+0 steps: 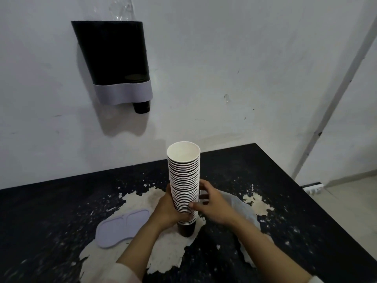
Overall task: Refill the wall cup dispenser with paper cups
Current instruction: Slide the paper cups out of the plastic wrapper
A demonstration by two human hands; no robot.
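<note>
Above the black table (285,201), both hands — left hand (168,209), right hand (214,205) — grip the upright cup stack (183,180).

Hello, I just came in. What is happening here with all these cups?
A person is holding a tall stack of paper cups upright over the worn black table, the left hand gripping its lower part and the right hand steadying the side. The black wall dispenser is not yet refilled: one dark cup pokes out of its bottom. A pale lid, perhaps the dispenser's, lies on the table.
</note>
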